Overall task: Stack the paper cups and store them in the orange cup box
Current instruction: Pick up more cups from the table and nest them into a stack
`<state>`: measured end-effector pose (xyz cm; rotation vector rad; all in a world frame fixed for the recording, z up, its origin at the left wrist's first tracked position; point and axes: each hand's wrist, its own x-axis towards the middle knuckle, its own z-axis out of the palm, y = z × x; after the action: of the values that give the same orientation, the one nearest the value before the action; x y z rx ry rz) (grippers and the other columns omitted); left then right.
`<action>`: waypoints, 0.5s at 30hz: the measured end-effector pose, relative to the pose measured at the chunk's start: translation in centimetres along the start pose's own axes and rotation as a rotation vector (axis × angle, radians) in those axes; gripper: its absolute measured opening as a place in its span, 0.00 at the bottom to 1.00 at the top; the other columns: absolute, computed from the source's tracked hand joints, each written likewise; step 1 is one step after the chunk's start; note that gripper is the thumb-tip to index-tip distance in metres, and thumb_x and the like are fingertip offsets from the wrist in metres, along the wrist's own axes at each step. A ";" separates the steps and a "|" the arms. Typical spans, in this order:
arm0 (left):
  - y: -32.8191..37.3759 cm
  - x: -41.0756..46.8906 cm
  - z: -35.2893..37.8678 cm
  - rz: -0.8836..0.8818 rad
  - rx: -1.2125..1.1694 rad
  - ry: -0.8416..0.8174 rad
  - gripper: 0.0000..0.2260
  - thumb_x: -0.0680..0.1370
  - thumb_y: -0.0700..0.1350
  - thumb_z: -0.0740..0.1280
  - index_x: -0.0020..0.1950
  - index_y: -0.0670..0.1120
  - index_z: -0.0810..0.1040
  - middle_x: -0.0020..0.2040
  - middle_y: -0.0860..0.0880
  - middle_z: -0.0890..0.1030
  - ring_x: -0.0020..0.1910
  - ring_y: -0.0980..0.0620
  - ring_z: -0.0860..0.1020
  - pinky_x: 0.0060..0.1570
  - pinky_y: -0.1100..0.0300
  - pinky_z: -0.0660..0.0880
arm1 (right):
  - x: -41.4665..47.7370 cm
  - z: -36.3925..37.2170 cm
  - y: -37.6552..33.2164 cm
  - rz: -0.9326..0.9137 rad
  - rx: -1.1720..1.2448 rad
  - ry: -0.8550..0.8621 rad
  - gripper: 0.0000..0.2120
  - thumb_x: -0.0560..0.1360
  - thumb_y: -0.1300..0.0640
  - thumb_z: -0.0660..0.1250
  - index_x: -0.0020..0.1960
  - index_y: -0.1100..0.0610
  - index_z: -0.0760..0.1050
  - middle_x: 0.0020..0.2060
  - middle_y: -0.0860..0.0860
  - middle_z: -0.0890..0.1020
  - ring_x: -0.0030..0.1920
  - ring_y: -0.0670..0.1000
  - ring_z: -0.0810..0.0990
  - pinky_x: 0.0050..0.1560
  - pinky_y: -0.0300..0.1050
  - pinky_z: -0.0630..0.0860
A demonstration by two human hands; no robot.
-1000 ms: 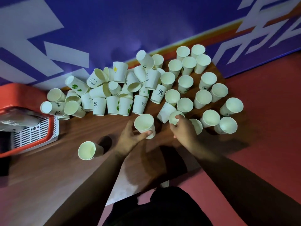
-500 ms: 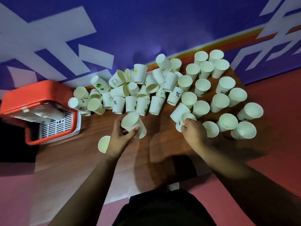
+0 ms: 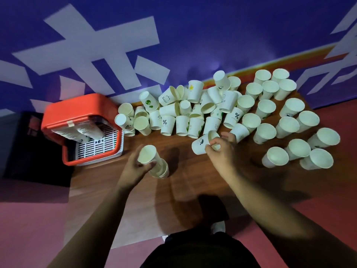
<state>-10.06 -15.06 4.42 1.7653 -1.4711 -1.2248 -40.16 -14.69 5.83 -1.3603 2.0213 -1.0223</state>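
The right hand (image 3: pixel 220 151) grasped a tilted cup (image 3: pixel 202 145), its mouth up-right, to the right of the stack (image 3: pixel 154 161) that the left hand (image 3: pixel 135 167) gripped

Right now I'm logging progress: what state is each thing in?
Left hand: holding a short stack.
Right hand: gripping a tilted cup.
Orange box: open, sleeves of cups inside.
Loose cups: many upright, some tipped.
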 end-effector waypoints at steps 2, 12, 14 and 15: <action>-0.5 0.1 -0.1 0.013 0.050 -0.024 0.37 0.67 0.52 0.80 0.73 0.52 0.69 0.68 0.49 0.74 0.65 0.50 0.74 0.64 0.55 0.73 | -0.7 0.5 -1.2 0.048 0.040 -0.045 0.07 0.67 0.62 0.74 0.38 0.54 0.77 0.63 0.54 0.71 0.59 0.54 0.75 0.53 0.30 0.63; -4.5 0.4 1.4 0.110 0.319 -0.304 0.50 0.64 0.67 0.73 0.81 0.51 0.58 0.81 0.49 0.60 0.80 0.51 0.57 0.77 0.48 0.59 | -3.5 4.2 -5.8 0.047 0.107 -0.252 0.06 0.70 0.58 0.74 0.46 0.54 0.80 0.51 0.44 0.76 0.57 0.48 0.76 0.52 0.35 0.66; -4.7 0.2 0.6 0.122 0.312 -0.338 0.50 0.66 0.67 0.72 0.82 0.54 0.55 0.81 0.53 0.56 0.80 0.56 0.52 0.77 0.53 0.55 | -4.1 4.9 -6.3 0.043 0.149 -0.314 0.15 0.69 0.56 0.75 0.54 0.50 0.78 0.54 0.43 0.77 0.57 0.46 0.76 0.55 0.40 0.71; -4.8 0.1 0.1 0.119 0.287 -0.334 0.48 0.69 0.63 0.74 0.82 0.54 0.55 0.81 0.55 0.55 0.79 0.59 0.51 0.76 0.58 0.53 | -4.4 5.4 -6.4 0.033 0.167 -0.338 0.20 0.69 0.55 0.76 0.59 0.48 0.76 0.57 0.43 0.77 0.59 0.46 0.75 0.58 0.43 0.73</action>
<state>-7.88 -13.86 0.32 1.6741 -2.0011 -1.3483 -30.97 -13.74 7.75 -1.3077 1.6669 -0.8593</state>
